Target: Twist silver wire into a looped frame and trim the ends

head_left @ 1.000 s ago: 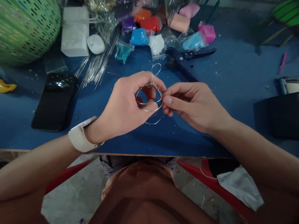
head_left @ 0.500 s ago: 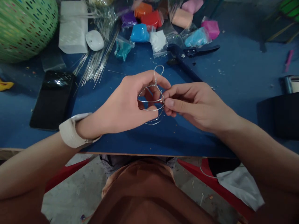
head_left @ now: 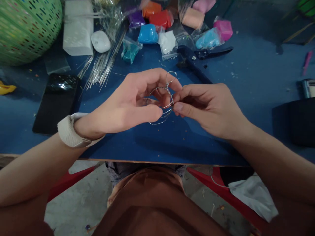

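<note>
Between my hands is a small rounded wire frame (head_left: pixel 160 88) of twisted silver wire, with a thin loop standing at its top. My left hand (head_left: pixel 137 101) curls around the frame from the left, fingers behind it and thumb in front. On the frame's right side, my right hand (head_left: pixel 205 106) pinches the wire between thumb and forefinger; the exact spot is partly hidden by the fingertips. Both hands are held over the blue table (head_left: pixel 157 144), close to its front edge.
Behind my left hand lie a bundle of straight wires (head_left: pixel 102 70), a black phone (head_left: pixel 55 105) and a white block (head_left: pixel 78 29). Dark-handled pliers (head_left: pixel 193 60) and several bagged clay pieces (head_left: pixel 148 34) lie beyond. A green perforated basket (head_left: pixel 29 29) stands far left, a dark box (head_left: pixel 295 121) at right.
The wire frame has turned and tipped slightly in my left hand, whose thumb has shifted left and up. My right hand keeps its pinch with a small upward shift.
</note>
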Demonstrator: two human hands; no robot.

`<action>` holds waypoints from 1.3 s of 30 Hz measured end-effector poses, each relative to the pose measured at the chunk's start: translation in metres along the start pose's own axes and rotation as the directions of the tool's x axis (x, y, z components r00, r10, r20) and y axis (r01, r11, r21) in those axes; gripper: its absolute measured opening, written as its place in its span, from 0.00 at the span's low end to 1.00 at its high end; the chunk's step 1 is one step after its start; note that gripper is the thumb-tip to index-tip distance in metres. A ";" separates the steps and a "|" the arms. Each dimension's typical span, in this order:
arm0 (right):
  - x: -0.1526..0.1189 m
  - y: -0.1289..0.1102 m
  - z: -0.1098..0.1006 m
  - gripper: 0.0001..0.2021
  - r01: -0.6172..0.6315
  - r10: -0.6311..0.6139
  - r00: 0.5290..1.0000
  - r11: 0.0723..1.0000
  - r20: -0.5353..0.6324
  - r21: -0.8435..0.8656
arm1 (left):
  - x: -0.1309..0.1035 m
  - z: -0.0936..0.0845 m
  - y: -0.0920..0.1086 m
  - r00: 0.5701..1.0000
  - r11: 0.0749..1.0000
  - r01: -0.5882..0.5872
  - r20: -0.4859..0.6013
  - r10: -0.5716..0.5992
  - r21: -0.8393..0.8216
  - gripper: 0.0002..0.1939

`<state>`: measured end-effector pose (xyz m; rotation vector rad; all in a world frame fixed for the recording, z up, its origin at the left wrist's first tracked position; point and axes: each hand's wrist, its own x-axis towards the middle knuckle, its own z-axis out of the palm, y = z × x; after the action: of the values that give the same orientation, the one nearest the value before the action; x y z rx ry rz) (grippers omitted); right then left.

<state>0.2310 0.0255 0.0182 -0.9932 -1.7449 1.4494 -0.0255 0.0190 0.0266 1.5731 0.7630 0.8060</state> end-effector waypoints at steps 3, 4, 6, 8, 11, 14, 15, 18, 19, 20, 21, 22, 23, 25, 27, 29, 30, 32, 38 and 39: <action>0.003 0.004 -0.003 0.13 -0.043 0.042 0.999 0.999 0.027 0.024 | 0.000 -0.003 0.002 0.999 0.999 0.021 0.048 -0.023 0.047 0.21; 0.003 0.005 -0.004 0.14 -0.056 0.054 0.998 0.998 0.042 0.036 | 0.000 -0.004 0.002 0.998 0.997 0.030 0.053 -0.034 0.066 0.20; 0.005 0.007 -0.005 0.14 -0.070 0.066 0.995 0.996 0.072 0.057 | 0.001 -0.004 0.002 0.998 0.994 0.022 0.063 -0.029 0.105 0.16; 0.006 0.008 -0.007 0.14 -0.066 0.058 0.993 0.995 0.103 0.074 | 0.001 -0.004 0.003 0.997 0.993 -0.009 0.081 0.000 0.120 0.13; 0.007 0.009 -0.009 0.14 -0.062 0.049 0.986 0.995 0.157 0.083 | 0.000 -0.003 0.004 0.996 0.987 -0.028 0.091 0.014 0.157 0.11; 0.008 0.010 -0.011 0.15 -0.088 0.069 0.972 0.993 0.223 0.077 | 0.000 -0.002 0.002 0.997 0.979 -0.018 0.073 0.003 0.203 0.11; 0.009 0.010 -0.011 0.15 -0.098 0.078 0.969 0.993 0.234 0.073 | 0.001 -0.001 0.000 0.997 0.979 -0.028 0.073 0.014 0.201 0.10; 0.009 0.010 -0.011 0.14 -0.095 0.079 0.972 0.993 0.220 0.064 | 0.003 0.000 -0.007 0.995 0.983 -0.080 0.069 0.069 0.168 0.10; 0.008 0.009 -0.011 0.14 -0.091 0.076 0.975 0.994 0.207 0.065 | 0.004 0.001 -0.009 0.995 0.984 -0.094 0.057 0.086 0.150 0.10; 0.008 0.008 -0.010 0.14 -0.089 0.075 0.978 0.994 0.193 0.067 | 0.005 0.001 -0.012 0.994 0.986 -0.106 0.048 0.101 0.131 0.09; 0.007 0.008 -0.009 0.14 -0.090 0.076 0.981 0.993 0.180 0.070 | 0.005 0.002 -0.014 0.994 0.987 -0.111 0.036 0.108 0.114 0.09; 0.007 0.008 -0.009 0.14 -0.095 0.081 0.982 0.993 0.169 0.074 | 0.005 0.002 -0.016 0.994 0.988 -0.110 0.017 0.109 0.105 0.09; 0.006 0.007 -0.008 0.14 -0.104 0.090 0.983 0.992 0.161 0.078 | 0.005 0.003 -0.017 0.992 0.987 -0.123 0.008 0.123 0.102 0.09; 0.006 0.008 -0.007 0.15 -0.122 0.108 0.982 0.989 0.156 0.081 | 0.004 0.004 -0.018 0.986 0.974 -0.163 -0.004 0.166 0.160 0.09; 0.005 0.009 -0.006 0.17 -0.142 0.128 0.979 0.986 0.156 0.083 | 0.002 0.005 -0.017 0.974 0.934 -0.220 0.005 0.228 0.283 0.11; 0.005 0.011 -0.006 0.17 -0.160 0.146 0.978 0.984 0.150 0.083 | 0.001 0.006 -0.016 0.959 0.881 -0.273 0.038 0.281 0.387 0.12; 0.005 0.011 -0.006 0.17 -0.162 0.150 0.979 0.984 0.142 0.080 | 0.000 0.007 -0.015 0.957 0.868 -0.276 0.039 0.286 0.413 0.12; 0.004 0.011 -0.005 0.16 -0.144 0.137 0.985 0.988 0.107 0.063 | 0.000 0.008 -0.015 0.962 0.880 -0.260 0.029 0.271 0.399 0.10; 0.002 0.009 -0.001 0.17 -0.110 0.108 0.994 0.992 0.027 0.061 | 0.001 0.014 -0.016 0.982 0.948 -0.170 -0.031 0.185 0.269 0.07; 0.002 0.009 -0.001 0.17 -0.127 0.125 0.992 0.990 0.033 0.068 | 0.001 0.013 -0.015 0.978 0.938 -0.191 -0.028 0.207 0.288 0.08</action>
<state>0.2317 0.0289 0.0092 -1.0667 -1.6648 1.5997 -0.0144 0.0150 0.0101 1.9151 0.7964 0.9232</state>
